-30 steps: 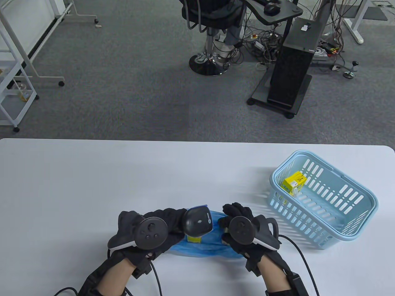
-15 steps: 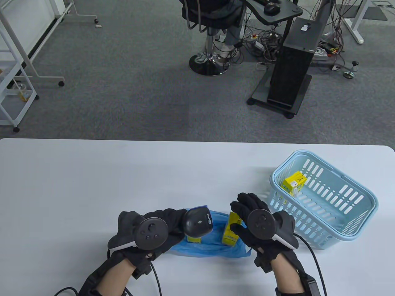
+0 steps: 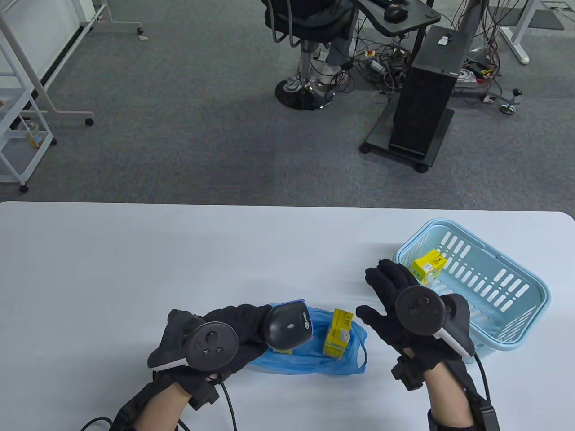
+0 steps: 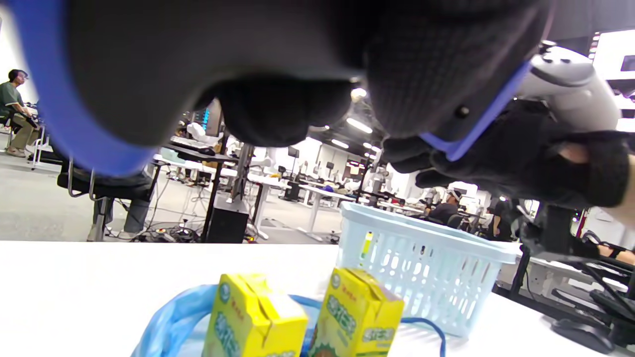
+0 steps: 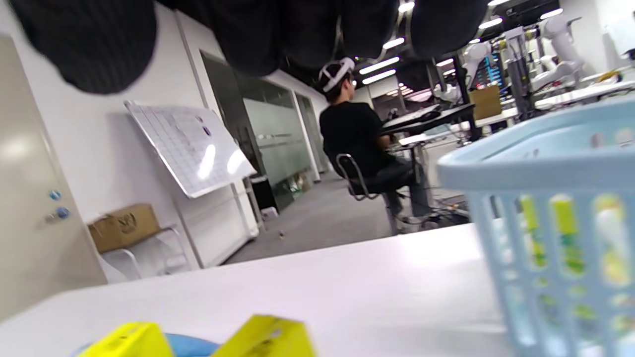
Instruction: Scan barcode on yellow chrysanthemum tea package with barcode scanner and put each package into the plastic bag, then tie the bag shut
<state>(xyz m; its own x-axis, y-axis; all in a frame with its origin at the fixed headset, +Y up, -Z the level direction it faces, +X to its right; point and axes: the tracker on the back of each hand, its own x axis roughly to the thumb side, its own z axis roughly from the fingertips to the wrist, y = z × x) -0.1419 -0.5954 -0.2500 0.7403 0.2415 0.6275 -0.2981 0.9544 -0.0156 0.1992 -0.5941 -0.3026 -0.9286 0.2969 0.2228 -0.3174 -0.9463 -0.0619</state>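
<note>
My left hand [image 3: 242, 330] grips the black barcode scanner [image 3: 288, 327] over the left part of the blue plastic bag [image 3: 310, 361]. Two yellow tea packages stand on the bag: one [image 3: 338, 332] in plain sight, the other [image 3: 280, 349] mostly hidden under the scanner. Both show in the left wrist view [image 4: 253, 320] [image 4: 359, 315]. My right hand [image 3: 388, 287] hovers with straight fingers and nothing in it, between the bag and the light blue basket [image 3: 516, 341]. A third yellow package [image 3: 426, 266] stands inside the basket's far left corner.
The basket [image 5: 560, 208] fills the table's right side near the edge. Cables trail from both wrists off the table's front edge. The table's far edge [image 3: 287, 204] borders grey carpet with an office chair [image 3: 305, 54] and a black cabinet [image 3: 426, 90] beyond.
My right hand let go of a yellow package, leaving it standing on the bag, then moved right and away toward the basket with fingers straightened. The left hand shifted slightly left with the scanner.
</note>
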